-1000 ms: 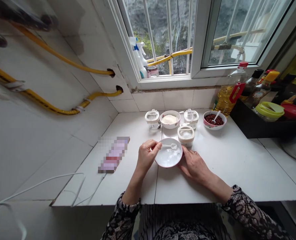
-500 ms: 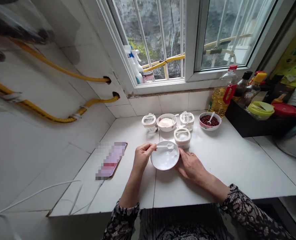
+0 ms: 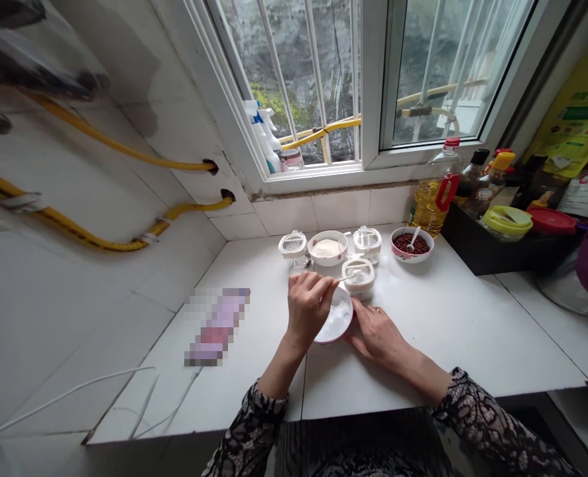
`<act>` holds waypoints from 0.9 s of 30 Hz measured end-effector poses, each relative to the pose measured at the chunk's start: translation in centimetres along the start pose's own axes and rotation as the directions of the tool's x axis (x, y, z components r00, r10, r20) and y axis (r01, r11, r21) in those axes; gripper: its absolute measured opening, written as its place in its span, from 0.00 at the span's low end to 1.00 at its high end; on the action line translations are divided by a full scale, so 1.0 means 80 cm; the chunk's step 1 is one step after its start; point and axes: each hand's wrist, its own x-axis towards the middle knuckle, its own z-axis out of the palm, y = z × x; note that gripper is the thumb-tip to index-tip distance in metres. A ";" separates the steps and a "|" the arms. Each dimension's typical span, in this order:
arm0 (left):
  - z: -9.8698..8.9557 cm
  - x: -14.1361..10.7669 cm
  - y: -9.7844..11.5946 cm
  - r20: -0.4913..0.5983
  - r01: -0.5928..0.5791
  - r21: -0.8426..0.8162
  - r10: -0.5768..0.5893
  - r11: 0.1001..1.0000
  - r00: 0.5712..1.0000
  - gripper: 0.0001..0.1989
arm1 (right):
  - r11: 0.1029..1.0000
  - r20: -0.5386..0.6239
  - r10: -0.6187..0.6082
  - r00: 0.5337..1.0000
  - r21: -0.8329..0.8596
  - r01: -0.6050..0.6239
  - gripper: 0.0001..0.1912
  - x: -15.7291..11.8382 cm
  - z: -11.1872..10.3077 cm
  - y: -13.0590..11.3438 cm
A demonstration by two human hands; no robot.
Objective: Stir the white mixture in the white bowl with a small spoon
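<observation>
Left hand point(image 3: 311, 301): fingers pinching slim white plastic spoon point(image 3: 347, 278). Right hand point(image 3: 380, 334): fingers gripping round white bowl point(image 3: 341, 320), partly behind left fingers. Beyond fingers: squarish white-rimmed jar point(image 3: 358, 287), fronting clear jar point(image 3: 368, 246); farther right, flowered red-bean bowl point(image 3: 411, 256).

Yellow pipes point(image 3: 119, 246) are running along the tiled wall point(image 3: 40, 318). Spray bottles point(image 3: 266, 142) are standing at the window point(image 3: 373, 79). An oil bottle point(image 3: 430, 199) is standing beside a black box point(image 3: 472, 248) holding smaller bottles point(image 3: 491, 184). A white cable point(image 3: 155, 370) is trailing across the tabletop point(image 3: 447, 324).

3 bowls point(image 3: 342, 319), 3 jars point(image 3: 359, 286), 2 sprayers point(image 3: 262, 140)
</observation>
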 end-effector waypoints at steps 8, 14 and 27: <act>-0.031 -0.010 -0.035 -0.028 0.185 -0.167 -0.192 0.968 0.981 0.17 | 1.000 0.031 0.014 0.999 0.023 -0.015 0.38 0.001 -0.005 -0.003; -0.038 -0.019 -0.062 0.323 0.242 -0.106 -0.197 0.964 0.926 0.16 | 0.999 0.009 0.002 1.000 0.033 -0.002 0.40 0.000 -0.004 0.000; -0.018 -0.023 -0.045 0.274 0.324 -0.104 -0.286 0.940 0.918 0.15 | 1.000 0.011 -0.006 1.000 0.015 0.006 0.40 0.000 -0.003 0.001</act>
